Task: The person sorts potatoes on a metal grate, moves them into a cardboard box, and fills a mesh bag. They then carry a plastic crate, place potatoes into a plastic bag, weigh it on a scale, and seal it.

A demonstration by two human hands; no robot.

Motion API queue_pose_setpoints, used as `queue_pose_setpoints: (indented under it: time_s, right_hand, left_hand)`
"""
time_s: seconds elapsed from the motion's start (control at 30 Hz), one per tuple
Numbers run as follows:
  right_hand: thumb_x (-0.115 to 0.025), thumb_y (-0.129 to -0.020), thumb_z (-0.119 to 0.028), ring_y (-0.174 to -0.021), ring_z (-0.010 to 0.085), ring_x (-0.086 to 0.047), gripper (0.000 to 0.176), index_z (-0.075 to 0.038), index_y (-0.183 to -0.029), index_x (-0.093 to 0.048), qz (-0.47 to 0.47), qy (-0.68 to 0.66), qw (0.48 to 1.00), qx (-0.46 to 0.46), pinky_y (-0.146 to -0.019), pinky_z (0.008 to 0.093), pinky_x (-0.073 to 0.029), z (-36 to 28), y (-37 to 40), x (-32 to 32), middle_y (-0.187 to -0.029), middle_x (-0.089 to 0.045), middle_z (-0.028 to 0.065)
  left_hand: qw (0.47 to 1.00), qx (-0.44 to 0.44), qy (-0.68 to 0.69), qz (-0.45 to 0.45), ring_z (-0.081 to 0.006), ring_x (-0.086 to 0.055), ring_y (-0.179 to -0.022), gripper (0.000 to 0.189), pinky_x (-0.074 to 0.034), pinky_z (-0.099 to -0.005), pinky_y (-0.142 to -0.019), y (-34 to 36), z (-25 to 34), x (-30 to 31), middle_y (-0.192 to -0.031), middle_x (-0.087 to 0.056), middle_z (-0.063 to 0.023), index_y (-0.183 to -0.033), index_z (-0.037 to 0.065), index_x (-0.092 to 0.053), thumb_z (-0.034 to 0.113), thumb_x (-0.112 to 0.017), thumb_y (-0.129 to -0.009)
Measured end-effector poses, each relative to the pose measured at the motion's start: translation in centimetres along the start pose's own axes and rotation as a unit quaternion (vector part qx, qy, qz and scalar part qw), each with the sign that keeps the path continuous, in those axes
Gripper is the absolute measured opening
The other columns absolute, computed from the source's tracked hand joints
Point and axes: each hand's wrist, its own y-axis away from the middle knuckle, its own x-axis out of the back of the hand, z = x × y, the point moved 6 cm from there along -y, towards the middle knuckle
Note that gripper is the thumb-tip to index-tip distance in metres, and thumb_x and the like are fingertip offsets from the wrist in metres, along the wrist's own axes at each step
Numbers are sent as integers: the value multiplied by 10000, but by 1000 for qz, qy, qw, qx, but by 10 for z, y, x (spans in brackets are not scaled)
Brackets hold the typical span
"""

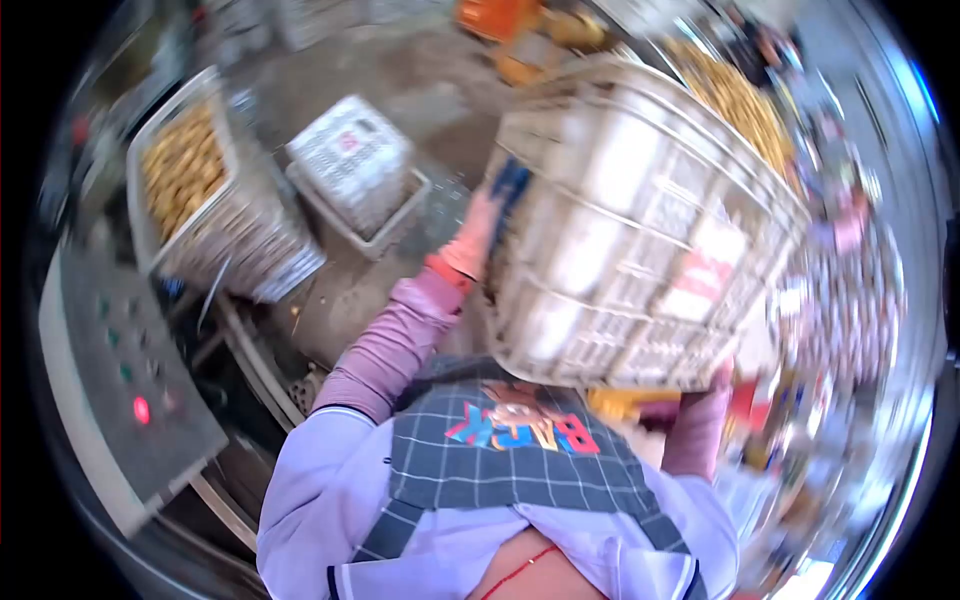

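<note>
A large, dirty white plastic crate point(620, 220) with slatted sides hangs tilted in front of my body, blurred by motion. My left hand point(481, 228) is closed on its left side, beside a dark blue patch point(511, 187) at the edge. At the crate's lower right corner, my right hand point(722, 374) shows only in small part; its fingers are hidden behind the crate. A pale label with red marking point(705, 262) shows on the crate's slatted face. Most of its inside is turned away from view.
At left, a stack of crates point(240, 235) is topped by one full of yellowish-brown pieces point(185, 165). Near it, a white crate point(350, 150) sits in another crate point(378, 243). A grey control panel point(135, 370) with a red light stands at my left. Yellow sticks point(735, 95) lie beyond.
</note>
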Motion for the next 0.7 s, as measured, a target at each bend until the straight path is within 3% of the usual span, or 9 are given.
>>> queue_pose_setpoints:
  time_s: [0.13, 0.23, 0.3, 0.43, 0.5, 0.53, 0.57, 0.63, 0.7]
  right_hand:
    - [-343, -971, -509, -1198, 290, -526, 604, -69, -1375, -437, 28, -27, 999, -5, -1027, 481, -411, -64, 94, 66, -1339, -518, 139]
    - [-352, -970, -504, -1172, 287, -551, 597, -68, -1368, -445, 71, -15, 997, 21, -1006, 477, -440, -131, 147, 125, -1323, -533, 136]
    - [-357, -970, -500, -1154, 285, -568, 592, -68, -1363, -450, 107, 1, 994, 18, -992, 475, -459, -132, 146, 140, -1312, -544, 135]
    - [-401, -961, -484, -1016, 289, -637, 560, -63, -1316, -498, 206, -3, 978, 26, -895, 452, -534, -106, 196, 189, -1219, -608, 116]
    - [-400, -959, -491, -1076, 285, -607, 581, -62, -1344, -474, 244, -75, 966, 45, -934, 454, -509, -79, 236, 222, -1276, -573, 117]
    - [-402, -955, -506, -1107, 287, -588, 598, -68, -1358, -462, 303, -68, 949, 54, -962, 457, -486, -66, 250, 244, -1300, -556, 115]
    - [-404, -950, -520, -1138, 289, -568, 617, -74, -1373, -450, 362, -66, 928, 61, -990, 461, -463, -52, 260, 269, -1323, -540, 112]
    - [-404, -947, -532, -1177, 297, -539, 627, -90, -1390, -438, 258, -167, 948, 78, -1030, 466, -420, -30, 262, 301, -1336, -534, 101]
    - [-397, -932, -586, -1125, 281, -578, 623, -134, -1351, -488, 290, -190, 937, 51, -988, 463, -465, -12, 259, 308, -1284, -575, 76]
  left_hand:
    - [966, 198, 164, -22, -141, -500, -1189, 463, -380, -282, -1033, 15, -53, -85, -1332, -514, -66, -1377, -2, -425, 255, -446, -993]
    - [945, 236, 160, -162, -145, -488, -1202, 445, -352, -297, -1057, 3, -99, -166, -1308, -529, -67, -1354, -4, -447, 239, -456, -982]
    - [932, 313, 160, -89, -153, -473, -1222, 441, -333, -296, -1071, -23, -132, -151, -1312, -524, -73, -1341, -25, -447, 214, -474, -972]
    - [959, 179, 141, -166, -175, -464, -1239, 425, -320, -313, -1086, -21, -236, -179, -1339, -504, -67, -1349, -6, -441, 206, -452, -981]
    - [864, 349, 316, -179, -178, -467, -1239, 412, -326, -328, -1086, 10, -253, -212, -1346, -504, -55, -1355, 22, -446, 227, -405, -1000]
    - [892, 191, 289, -292, -179, -471, -1237, 411, -335, -335, -1082, 14, -243, -223, -1338, -519, -51, -1346, 36, -463, 261, -369, -1015]
    - [872, 264, 320, -261, -185, -472, -1237, 424, -325, -339, -1088, 9, -275, -220, -1349, -516, -57, -1355, 39, -457, 276, -353, -1019]
    - [905, 356, 213, -100, -186, -471, -1237, 434, -310, -341, -1098, 4, -290, -237, -1357, -512, -55, -1374, 53, -442, 285, -346, -1019]
    - [940, 329, 87, -23, -190, -465, -1245, 447, -291, -340, -1108, -9, -275, -268, -1366, -506, -57, -1391, 59, -428, 291, -331, -1022]
